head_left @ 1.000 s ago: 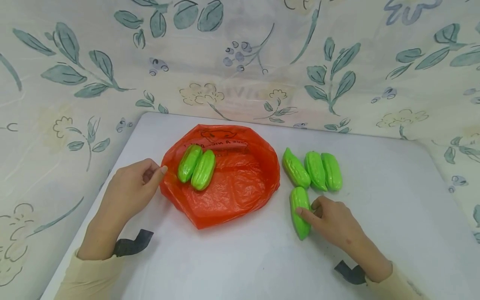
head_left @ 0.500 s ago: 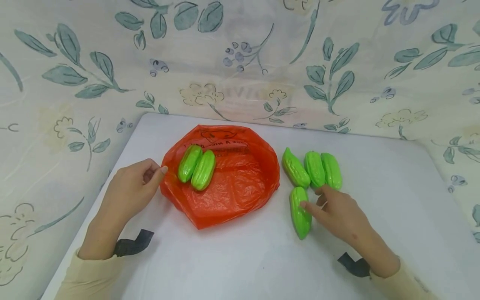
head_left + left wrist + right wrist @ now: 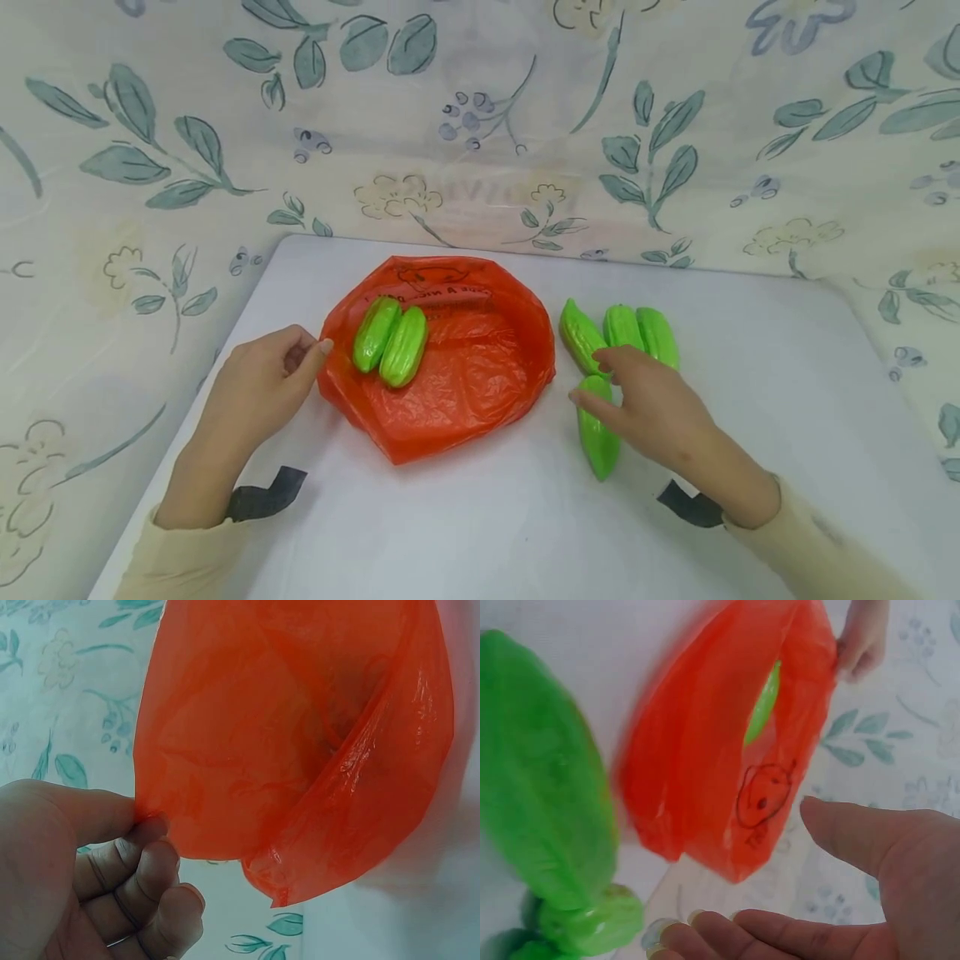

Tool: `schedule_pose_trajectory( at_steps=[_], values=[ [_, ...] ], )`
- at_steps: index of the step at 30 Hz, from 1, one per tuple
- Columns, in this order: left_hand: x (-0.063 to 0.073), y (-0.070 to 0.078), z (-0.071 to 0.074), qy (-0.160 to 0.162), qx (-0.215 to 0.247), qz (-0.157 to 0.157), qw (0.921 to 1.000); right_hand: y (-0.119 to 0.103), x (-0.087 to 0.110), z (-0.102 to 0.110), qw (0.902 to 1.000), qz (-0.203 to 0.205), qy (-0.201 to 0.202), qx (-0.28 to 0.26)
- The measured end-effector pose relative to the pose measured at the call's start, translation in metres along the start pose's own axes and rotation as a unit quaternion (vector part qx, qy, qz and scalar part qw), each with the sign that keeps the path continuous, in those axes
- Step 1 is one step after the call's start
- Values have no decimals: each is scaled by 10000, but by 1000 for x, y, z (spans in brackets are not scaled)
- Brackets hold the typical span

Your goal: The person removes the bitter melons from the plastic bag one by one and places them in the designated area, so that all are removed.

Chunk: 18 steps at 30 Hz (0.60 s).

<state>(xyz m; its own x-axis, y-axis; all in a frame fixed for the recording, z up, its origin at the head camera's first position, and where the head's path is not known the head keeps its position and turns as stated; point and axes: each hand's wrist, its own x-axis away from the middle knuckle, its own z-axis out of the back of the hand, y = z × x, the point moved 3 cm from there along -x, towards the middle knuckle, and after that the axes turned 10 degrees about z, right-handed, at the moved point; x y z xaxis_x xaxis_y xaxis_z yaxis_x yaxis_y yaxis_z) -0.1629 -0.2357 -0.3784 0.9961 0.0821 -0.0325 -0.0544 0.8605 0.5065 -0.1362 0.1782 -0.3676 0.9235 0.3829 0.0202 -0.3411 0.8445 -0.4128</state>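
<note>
My left hand (image 3: pixel 255 387) pinches the left rim of a red plastic bag (image 3: pixel 465 400) that is spread open on the white table. In the left wrist view, thumb and forefinger (image 3: pixel 154 825) meet on the bag's edge. Two glossy green ridged gourd-like vegetables (image 3: pixel 405 346) lie side by side inside the bag. To its right, my right hand (image 3: pixel 660 408) is over the near loose vegetable (image 3: pixel 600 450), hiding part of it. The right wrist view shows the thumb (image 3: pixel 847 832) and fingers spread apart with nothing between them.
Three more green vegetables, including the rightmost one (image 3: pixel 658 333), lie in a row behind the right hand, partly covered by it. A floral-printed cloth (image 3: pixel 480 192) rises behind and to the left of the white table (image 3: pixel 465 533).
My right hand has come off the near vegetable, its thumb and fingers spreading and shifting up and left over the group. The left hand stays at the bag's rim; the vegetables have not moved.
</note>
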Motion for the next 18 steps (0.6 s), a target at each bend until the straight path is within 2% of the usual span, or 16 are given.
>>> schedule_pose_trajectory(
  at_steps=[4, 8, 18],
  values=[
    [1, -1, 1, -11, 5, 3, 10000, -19, -13, 2, 9987, 487, 61, 164],
    [1, -1, 1, 1, -5, 13, 10000, -38, -27, 5, 9962, 859, -57, 121],
    [0, 0, 3, 8, -17, -35, 10000, -63, -56, 4, 9905, 1266, -425, 331]
  ],
)
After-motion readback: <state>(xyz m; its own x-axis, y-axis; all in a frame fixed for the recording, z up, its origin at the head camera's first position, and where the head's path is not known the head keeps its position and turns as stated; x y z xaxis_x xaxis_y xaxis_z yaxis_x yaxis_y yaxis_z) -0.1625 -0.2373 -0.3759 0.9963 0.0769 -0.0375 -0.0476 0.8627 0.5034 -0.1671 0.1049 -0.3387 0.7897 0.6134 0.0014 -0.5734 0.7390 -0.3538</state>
